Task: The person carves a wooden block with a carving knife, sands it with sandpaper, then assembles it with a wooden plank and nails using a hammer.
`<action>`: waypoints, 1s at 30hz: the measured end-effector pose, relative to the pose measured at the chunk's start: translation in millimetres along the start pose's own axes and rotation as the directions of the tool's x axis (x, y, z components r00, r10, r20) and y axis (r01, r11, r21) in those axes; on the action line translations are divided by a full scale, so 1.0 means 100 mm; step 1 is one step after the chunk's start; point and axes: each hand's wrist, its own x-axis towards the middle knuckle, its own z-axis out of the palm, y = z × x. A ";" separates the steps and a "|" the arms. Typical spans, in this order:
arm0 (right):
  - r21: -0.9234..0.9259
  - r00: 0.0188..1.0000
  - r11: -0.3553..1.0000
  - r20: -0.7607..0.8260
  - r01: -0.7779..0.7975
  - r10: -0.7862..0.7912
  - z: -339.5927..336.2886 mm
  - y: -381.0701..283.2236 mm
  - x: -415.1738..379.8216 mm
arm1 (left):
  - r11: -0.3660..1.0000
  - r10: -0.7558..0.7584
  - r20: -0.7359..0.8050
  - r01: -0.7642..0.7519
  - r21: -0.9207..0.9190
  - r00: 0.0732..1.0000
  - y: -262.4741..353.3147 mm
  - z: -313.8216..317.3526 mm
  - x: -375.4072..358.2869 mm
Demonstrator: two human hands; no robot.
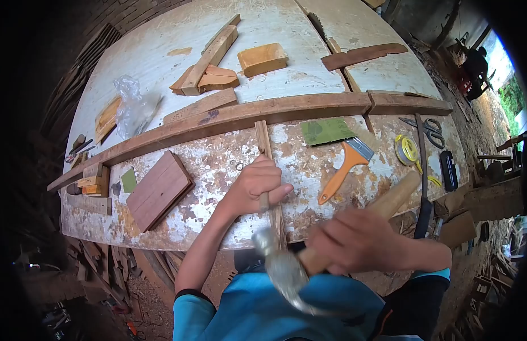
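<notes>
My left hand (256, 184) is closed around a narrow wooden strip (262, 135) that runs from the long beam toward the table's front edge. A short greyish end pokes out below its curled fingers, too blurred to name. My right hand (351, 238) grips the wooden handle of a claw hammer (285, 271), smeared by motion. The hammer's metal head hangs in front of my body, near the strip's lower end. Small metal rings (237, 165) lie left of my left hand.
A long wooden beam (229, 116) crosses the worn table (212, 150). A reddish board (159, 191) lies left; an orange-handled brush (343, 173), green sandpaper (325, 131), a yellow tape roll (407, 149) and scissors (433, 133) lie right. Wood pieces (262, 59) and a plastic bag (134, 108) sit beyond.
</notes>
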 end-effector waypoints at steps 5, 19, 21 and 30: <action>0.081 0.976 0.982 0.153 -0.168 0.154 0.15 0.08 0.05 | 1.000 -0.003 0.019 0.003 0.006 1.000 0.02 -0.01 0.01; 0.126 0.988 0.990 0.144 -0.070 0.052 -0.03 -0.08 0.07 | 0.997 0.035 -0.014 -0.034 0.067 0.999 -0.02 0.06 0.01; -0.024 0.995 0.995 0.034 0.097 -0.096 -0.04 -0.13 0.01 | 0.997 0.042 -0.001 -0.042 0.062 0.999 -0.05 0.04 0.01; -0.022 1.000 1.000 0.015 0.022 -0.021 0.07 -0.11 0.00 | 0.998 0.024 -0.015 -0.023 0.063 1.000 -0.06 0.02 0.04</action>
